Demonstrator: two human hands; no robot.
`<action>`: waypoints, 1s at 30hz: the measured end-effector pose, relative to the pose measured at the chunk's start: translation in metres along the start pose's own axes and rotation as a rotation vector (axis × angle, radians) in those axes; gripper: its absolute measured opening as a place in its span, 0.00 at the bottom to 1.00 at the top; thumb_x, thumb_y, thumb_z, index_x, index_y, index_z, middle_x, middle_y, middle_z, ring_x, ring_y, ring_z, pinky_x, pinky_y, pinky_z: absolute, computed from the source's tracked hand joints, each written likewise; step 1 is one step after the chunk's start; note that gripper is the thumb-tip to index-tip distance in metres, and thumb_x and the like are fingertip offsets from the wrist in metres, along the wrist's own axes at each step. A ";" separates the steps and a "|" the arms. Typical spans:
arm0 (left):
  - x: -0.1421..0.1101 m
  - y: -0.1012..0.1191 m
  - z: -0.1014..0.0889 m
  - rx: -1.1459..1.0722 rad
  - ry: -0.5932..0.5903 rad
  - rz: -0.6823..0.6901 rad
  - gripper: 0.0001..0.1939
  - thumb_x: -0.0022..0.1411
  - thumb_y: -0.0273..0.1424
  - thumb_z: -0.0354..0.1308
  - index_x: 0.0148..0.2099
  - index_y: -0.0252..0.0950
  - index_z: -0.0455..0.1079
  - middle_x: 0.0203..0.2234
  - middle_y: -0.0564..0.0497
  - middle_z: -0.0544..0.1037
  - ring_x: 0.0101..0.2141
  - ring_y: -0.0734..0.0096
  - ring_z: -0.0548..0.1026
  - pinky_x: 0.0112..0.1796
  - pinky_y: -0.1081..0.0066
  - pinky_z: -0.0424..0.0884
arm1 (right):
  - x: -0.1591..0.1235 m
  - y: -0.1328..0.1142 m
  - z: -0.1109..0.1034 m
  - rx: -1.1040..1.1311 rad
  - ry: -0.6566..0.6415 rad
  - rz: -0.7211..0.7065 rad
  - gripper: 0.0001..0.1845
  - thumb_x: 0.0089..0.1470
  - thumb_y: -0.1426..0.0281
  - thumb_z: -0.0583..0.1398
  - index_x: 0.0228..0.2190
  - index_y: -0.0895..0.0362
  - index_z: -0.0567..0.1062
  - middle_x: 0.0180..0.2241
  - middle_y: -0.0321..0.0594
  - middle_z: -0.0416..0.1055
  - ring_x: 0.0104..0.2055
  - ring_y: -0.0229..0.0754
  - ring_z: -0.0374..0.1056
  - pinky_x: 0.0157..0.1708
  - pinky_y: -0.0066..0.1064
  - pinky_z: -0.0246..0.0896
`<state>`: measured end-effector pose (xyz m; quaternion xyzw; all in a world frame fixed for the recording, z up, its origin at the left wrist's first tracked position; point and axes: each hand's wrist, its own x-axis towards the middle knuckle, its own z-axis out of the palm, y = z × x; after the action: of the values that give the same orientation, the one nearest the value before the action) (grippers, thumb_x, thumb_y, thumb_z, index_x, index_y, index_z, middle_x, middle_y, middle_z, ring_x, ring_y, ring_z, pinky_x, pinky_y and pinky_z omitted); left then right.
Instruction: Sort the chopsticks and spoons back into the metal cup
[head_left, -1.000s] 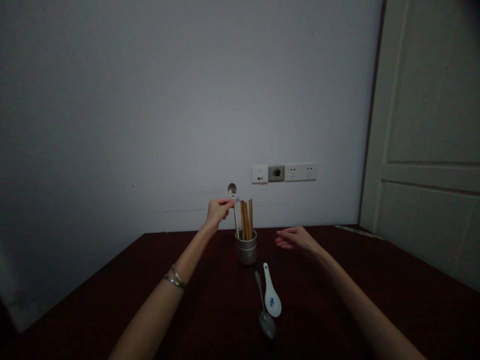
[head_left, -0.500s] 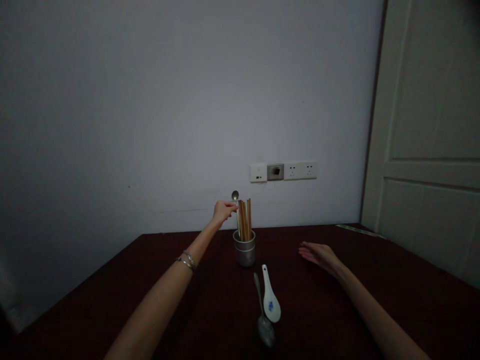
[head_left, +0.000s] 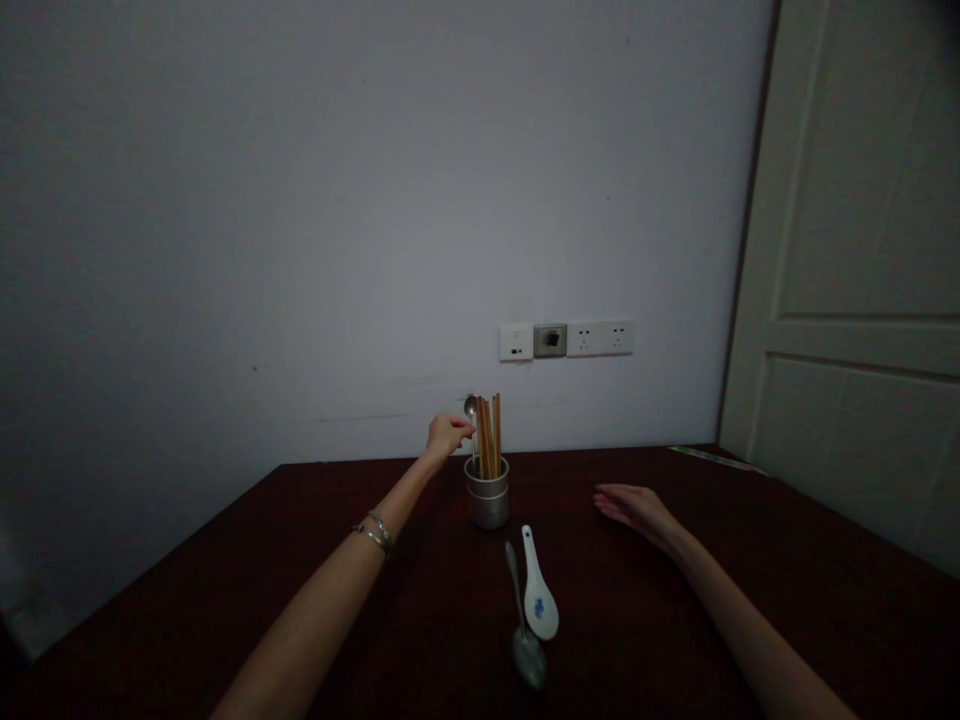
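Observation:
My left hand pinches the handle of a small metal spoon, whose bowl points up and whose lower end is in a grey metal cup. Several wooden chopsticks stand upright in the same cup, just right of the spoon. My right hand holds nothing and rests on its edge at the table, fingers stretched out toward the left. Between the arms, nearer to me, lie a white ceramic spoon with a blue mark and a larger metal spoon, side by side.
The dark red-brown table reaches back to a pale wall. Sockets and a switch are set in the wall behind the cup. A panelled door stands at the right. A thin strip lies by the back right edge.
My left hand has lowered the small metal spoon farther into the cup, so its bowl sits nearer the chopstick tops. My right hand stays nearly still.

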<state>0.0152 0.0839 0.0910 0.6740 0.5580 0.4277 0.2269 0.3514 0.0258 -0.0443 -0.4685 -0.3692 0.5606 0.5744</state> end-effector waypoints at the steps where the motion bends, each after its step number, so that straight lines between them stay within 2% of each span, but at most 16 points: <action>1: -0.001 -0.002 0.001 -0.005 -0.001 0.002 0.08 0.49 0.29 0.57 0.28 0.29 0.73 0.19 0.51 0.73 0.14 0.84 0.61 0.15 0.81 0.55 | 0.000 0.000 0.000 -0.002 0.001 -0.001 0.10 0.42 0.75 0.63 0.31 0.66 0.73 0.27 0.49 0.75 0.28 0.41 0.72 0.30 0.28 0.71; 16: -0.001 -0.026 0.016 0.003 0.014 -0.026 0.07 0.47 0.31 0.60 0.27 0.32 0.75 0.11 0.54 0.69 0.18 0.77 0.66 0.21 0.77 0.58 | -0.001 -0.001 0.000 0.004 -0.005 0.002 0.09 0.42 0.76 0.63 0.30 0.65 0.74 0.27 0.48 0.75 0.28 0.40 0.72 0.32 0.29 0.70; 30: -0.011 -0.021 0.018 0.003 -0.037 -0.060 0.07 0.46 0.30 0.60 0.26 0.30 0.75 0.10 0.54 0.67 0.17 0.78 0.65 0.20 0.77 0.58 | -0.001 0.000 0.000 0.003 -0.003 -0.009 0.10 0.42 0.76 0.63 0.31 0.65 0.74 0.28 0.49 0.75 0.29 0.41 0.72 0.34 0.30 0.71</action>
<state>0.0178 0.0824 0.0613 0.6650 0.5744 0.4073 0.2490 0.3515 0.0246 -0.0442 -0.4651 -0.3714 0.5593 0.5770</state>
